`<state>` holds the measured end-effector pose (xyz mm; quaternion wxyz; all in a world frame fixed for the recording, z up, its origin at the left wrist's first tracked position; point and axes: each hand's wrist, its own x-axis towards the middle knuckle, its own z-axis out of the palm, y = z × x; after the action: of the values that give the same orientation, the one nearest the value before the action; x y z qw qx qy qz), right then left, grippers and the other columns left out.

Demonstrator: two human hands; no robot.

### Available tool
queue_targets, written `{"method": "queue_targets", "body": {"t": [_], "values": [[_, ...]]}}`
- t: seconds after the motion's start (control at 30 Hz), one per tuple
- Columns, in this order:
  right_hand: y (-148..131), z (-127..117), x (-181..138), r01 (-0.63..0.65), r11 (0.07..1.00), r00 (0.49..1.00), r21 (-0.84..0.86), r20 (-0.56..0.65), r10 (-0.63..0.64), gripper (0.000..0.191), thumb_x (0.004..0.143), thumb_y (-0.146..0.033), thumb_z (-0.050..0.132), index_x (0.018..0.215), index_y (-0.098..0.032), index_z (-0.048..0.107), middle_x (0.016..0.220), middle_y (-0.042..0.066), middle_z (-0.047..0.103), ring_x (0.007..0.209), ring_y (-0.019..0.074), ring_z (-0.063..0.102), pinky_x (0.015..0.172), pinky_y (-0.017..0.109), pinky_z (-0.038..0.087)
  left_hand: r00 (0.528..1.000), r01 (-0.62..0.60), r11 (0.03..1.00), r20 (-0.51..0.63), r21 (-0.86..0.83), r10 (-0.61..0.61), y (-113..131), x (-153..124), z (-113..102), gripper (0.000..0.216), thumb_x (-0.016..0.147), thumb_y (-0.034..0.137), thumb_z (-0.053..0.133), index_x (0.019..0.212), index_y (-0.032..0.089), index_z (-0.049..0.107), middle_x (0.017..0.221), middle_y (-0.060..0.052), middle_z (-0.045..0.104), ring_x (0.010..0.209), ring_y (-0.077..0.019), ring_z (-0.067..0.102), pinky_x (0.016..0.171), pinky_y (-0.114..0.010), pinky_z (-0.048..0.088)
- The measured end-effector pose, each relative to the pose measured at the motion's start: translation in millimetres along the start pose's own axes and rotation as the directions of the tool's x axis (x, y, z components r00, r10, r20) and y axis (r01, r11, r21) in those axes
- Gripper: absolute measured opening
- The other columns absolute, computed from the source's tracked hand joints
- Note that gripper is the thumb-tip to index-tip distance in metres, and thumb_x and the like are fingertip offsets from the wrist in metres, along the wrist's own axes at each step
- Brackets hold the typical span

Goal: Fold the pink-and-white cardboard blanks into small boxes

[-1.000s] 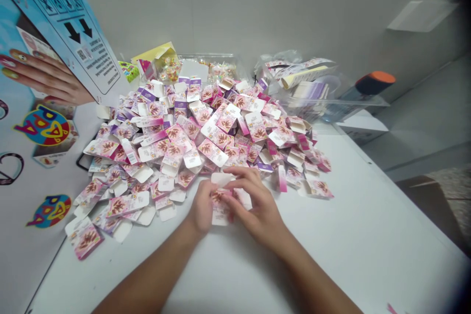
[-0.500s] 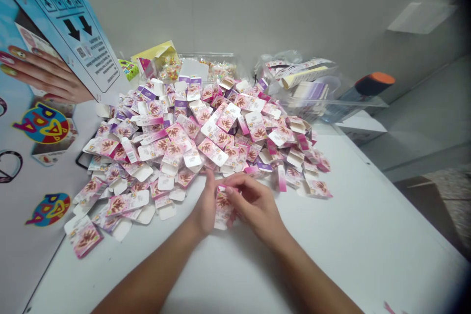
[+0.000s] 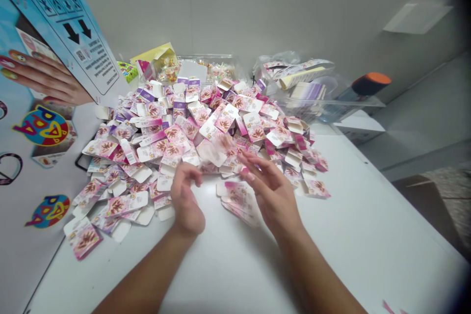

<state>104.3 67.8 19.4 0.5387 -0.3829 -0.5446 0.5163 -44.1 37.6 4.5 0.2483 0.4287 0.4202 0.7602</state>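
Observation:
A big heap of small pink and white cardboard boxes (image 3: 176,142), printed with a hand design, covers the back of the table. My left hand (image 3: 187,201) is at the heap's front edge, its fingers loosely curled and apart from the thumb, with nothing seen in it. Opposite it, my right hand (image 3: 274,191) has its fingers stretched out and holds nothing I can see. A motion-blurred box (image 3: 215,151) is over the heap, between and beyond my hands. Beside my right palm, a few overlapping flat boxes (image 3: 239,201) are fanned out, smeared; whether they touch the hand is unclear.
A printed display board (image 3: 47,157) stands at the left. Behind the heap are a clear tray of colourful beads (image 3: 221,69) and a clear bin (image 3: 309,93) of packets. To the right are an orange-topped dark cylinder (image 3: 371,83) and a white box (image 3: 358,125).
My hands were together around a small pink box; they have now moved apart, the left one leftward. A blurred box appears over the heap and fanned boxes show between my hands.

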Motion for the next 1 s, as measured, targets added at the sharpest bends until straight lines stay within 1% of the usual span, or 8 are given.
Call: {"method": "queue_targets", "body": {"t": [0.07,0.17,0.27,0.37,0.47,0.63,0.73,1.0], "values": [[-4,-4,3,0.109,0.991,0.993,-0.084,0.044,-0.105,0.027,0.086,-0.037,0.061,0.109,-0.024,0.056,0.133,0.011,0.05,0.119,0.0254,0.054,0.092,0.042,0.049,0.996,-0.057,0.998,-0.065,-0.012,0.056,0,3,0,0.037,0.088,0.051,0.037,0.079,0.02,0.054,0.072,0.0,0.043,0.063,-0.0155,0.038,0.06,-0.03,0.031],[-12,-12,4,0.235,0.861,0.966,-0.45,0.208,-0.154,0.014,0.087,-0.033,0.058,0.094,-0.021,0.059,0.112,0.01,0.059,0.105,0.0233,0.058,0.086,0.041,0.049,0.999,-0.042,0.999,-0.034,0.008,0.042,-1,2,0,0.035,0.09,0.048,0.036,0.081,0.02,0.055,0.072,-0.001,0.043,0.063,-0.0157,0.038,0.06,-0.031,0.03],[-11,-20,2,0.304,0.559,0.914,-0.772,0.401,0.056,0.019,0.078,-0.033,0.069,0.082,-0.02,0.056,0.091,0.006,0.059,0.087,0.0235,0.058,0.074,0.038,0.049,1.0,0.009,0.999,0.014,0.04,-0.009,-2,-1,0,0.036,0.09,0.048,0.034,0.081,0.02,0.056,0.071,-0.001,0.044,0.062,-0.0155,0.039,0.059,-0.031,0.031],[-1,-23,0,0.367,0.345,0.875,-0.864,0.447,0.188,0.033,0.068,-0.033,0.078,0.085,-0.02,0.054,0.099,0.008,0.057,0.091,0.0259,0.055,0.07,0.037,0.047,0.997,0.071,0.996,0.03,0.051,-0.072,-4,-4,-1,0.036,0.09,0.047,0.034,0.079,0.02,0.056,0.07,-0.001,0.044,0.061,-0.0152,0.04,0.057,-0.03,0.031],[5,-23,0,0.404,0.332,0.864,-0.852,0.475,0.167,0.032,0.07,-0.032,0.078,0.084,-0.02,0.052,0.097,0.007,0.056,0.089,0.0241,0.054,0.069,0.034,0.045,0.993,0.113,0.993,0.038,0.041,-0.114,-4,-4,-1,0.036,0.09,0.047,0.035,0.078,0.02,0.056,0.068,-0.001,0.045,0.061,-0.0151,0.04,0.056,-0.03,0.03],[0,-22,3,0.359,0.408,0.856,-0.84,0.47,0.215,0.026,0.078,-0.034,0.072,0.08,-0.02,0.05,0.092,0.005,0.055,0.083,0.0209,0.052,0.068,0.032,0.045,0.989,0.138,0.99,0.049,0.034,-0.14,-3,-2,0,0.037,0.091,0.046,0.034,0.075,0.02,0.055,0.069,-0.001,0.045,0.062,-0.015,0.04,0.056,-0.029,0.03],[-1,-22,1,0.381,0.434,0.83,-0.817,0.508,0.228,0.029,0.078,-0.039,0.072,0.077,-0.02,0.05,0.097,0.007,0.054,0.092,0.0233,0.051,0.072,0.034,0.046,0.985,0.159,0.987,0.065,0.032,-0.16,-3,-2,0,0.037,0.091,0.045,0.033,0.075,0.021,0.055,0.071,-0.001,0.046,0.063,-0.0153,0.041,0.057,-0.029,0.03],[-2,-16,-1,0.422,0.401,0.813,-0.813,0.535,0.229,0.017,0.084,-0.028,0.066,0.078,-0.02,0.052,0.092,0.005,0.056,0.091,0.0239,0.05,0.078,0.039,0.044,0.979,0.167,0.983,0.103,0.08,-0.175,-2,-1,-2,0.035,0.095,0.04,0.033,0.076,0.02,0.055,0.073,-0.001,0.046,0.065,-0.0152,0.041,0.058,-0.03,0.03]]}}
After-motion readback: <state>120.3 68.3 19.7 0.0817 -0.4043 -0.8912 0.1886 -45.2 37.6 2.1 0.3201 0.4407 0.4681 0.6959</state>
